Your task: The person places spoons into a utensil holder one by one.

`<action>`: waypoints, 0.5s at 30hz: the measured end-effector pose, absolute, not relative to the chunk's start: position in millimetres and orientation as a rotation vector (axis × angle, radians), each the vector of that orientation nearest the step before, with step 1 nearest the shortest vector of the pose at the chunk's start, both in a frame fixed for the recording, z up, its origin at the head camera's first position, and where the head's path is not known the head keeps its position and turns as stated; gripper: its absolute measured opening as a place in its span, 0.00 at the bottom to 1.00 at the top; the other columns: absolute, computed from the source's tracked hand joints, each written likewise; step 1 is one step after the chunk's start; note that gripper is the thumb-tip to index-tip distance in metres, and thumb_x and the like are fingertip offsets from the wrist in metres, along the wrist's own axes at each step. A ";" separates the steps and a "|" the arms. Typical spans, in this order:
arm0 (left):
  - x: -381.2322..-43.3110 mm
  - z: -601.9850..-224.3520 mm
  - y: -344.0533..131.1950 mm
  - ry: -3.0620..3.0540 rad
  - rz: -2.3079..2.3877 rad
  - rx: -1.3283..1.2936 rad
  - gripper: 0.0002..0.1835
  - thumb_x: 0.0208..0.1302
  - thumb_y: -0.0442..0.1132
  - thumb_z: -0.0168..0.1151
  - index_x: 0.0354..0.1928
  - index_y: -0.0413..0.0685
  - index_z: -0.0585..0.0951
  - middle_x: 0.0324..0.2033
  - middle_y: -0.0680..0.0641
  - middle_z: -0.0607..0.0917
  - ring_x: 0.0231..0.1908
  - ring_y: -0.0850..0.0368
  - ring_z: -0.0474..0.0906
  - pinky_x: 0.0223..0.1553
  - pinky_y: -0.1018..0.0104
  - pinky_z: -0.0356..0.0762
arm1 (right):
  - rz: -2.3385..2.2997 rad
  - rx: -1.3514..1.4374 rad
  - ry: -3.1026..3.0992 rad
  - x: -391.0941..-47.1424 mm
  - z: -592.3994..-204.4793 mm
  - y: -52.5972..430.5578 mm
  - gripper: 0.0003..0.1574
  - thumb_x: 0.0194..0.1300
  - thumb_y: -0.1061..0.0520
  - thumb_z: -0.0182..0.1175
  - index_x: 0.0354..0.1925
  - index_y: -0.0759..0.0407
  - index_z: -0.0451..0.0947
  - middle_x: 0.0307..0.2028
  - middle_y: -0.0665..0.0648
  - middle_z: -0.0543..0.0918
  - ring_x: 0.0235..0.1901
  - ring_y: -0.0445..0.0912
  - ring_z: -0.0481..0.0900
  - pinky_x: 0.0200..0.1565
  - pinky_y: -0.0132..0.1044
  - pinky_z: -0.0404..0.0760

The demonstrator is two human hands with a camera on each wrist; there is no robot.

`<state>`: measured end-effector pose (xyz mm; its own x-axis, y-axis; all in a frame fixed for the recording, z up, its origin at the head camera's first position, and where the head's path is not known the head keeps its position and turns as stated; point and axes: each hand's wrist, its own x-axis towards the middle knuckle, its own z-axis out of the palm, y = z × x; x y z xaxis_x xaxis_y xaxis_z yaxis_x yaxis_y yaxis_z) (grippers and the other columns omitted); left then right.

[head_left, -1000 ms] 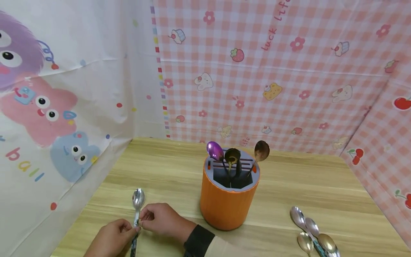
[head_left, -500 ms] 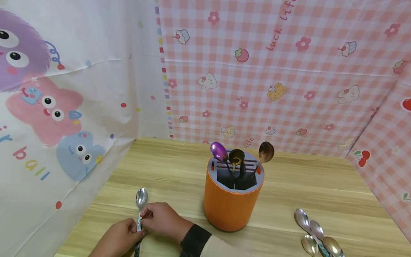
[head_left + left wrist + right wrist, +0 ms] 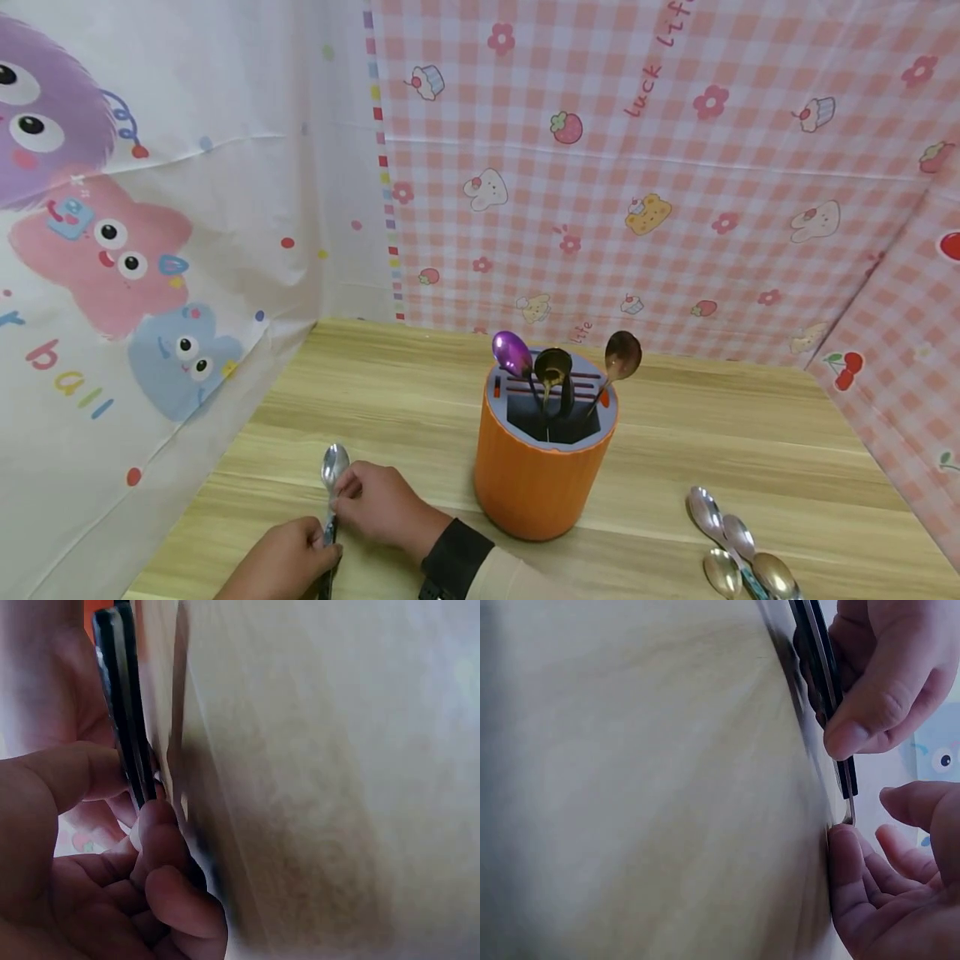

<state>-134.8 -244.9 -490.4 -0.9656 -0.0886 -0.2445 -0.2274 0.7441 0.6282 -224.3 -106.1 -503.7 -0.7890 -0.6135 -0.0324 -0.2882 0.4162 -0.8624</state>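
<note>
A metal spoon (image 3: 334, 463) with a dark patterned handle (image 3: 124, 697) is at the table's front left, bowl pointing away. My left hand (image 3: 281, 558) pinches that handle between thumb and fingers. Close to the spoon's neck is my right hand (image 3: 386, 504); in the right wrist view its fingertips (image 3: 845, 851) touch the neck from below, while the thumb stands apart from it. The hands partly hide the spoon's neck and handle.
An orange utensil holder (image 3: 543, 492) with a grey slotted top stands mid-table. It holds a purple spoon (image 3: 512, 353), a dark ladle (image 3: 553, 365) and a brown spoon (image 3: 622, 353). Several spoons (image 3: 738, 535) lie at front right. Patterned cloth (image 3: 570, 167) hangs behind.
My right hand has shifted slightly up along the spoon toward its bowl. The spoon's bowl now leans a little more to the right. My left hand keeps its pinch on the handle.
</note>
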 end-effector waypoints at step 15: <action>-134.2 -489.9 -230.6 2.746 1.100 -0.097 0.15 0.59 0.43 0.68 0.22 0.47 0.73 0.15 0.53 0.72 0.17 0.59 0.66 0.20 0.65 0.66 | -1.645 -0.469 2.091 -229.5 -501.2 -97.8 0.19 0.60 0.71 0.65 0.39 0.56 0.66 0.32 0.52 0.76 0.20 0.44 0.81 0.23 0.33 0.79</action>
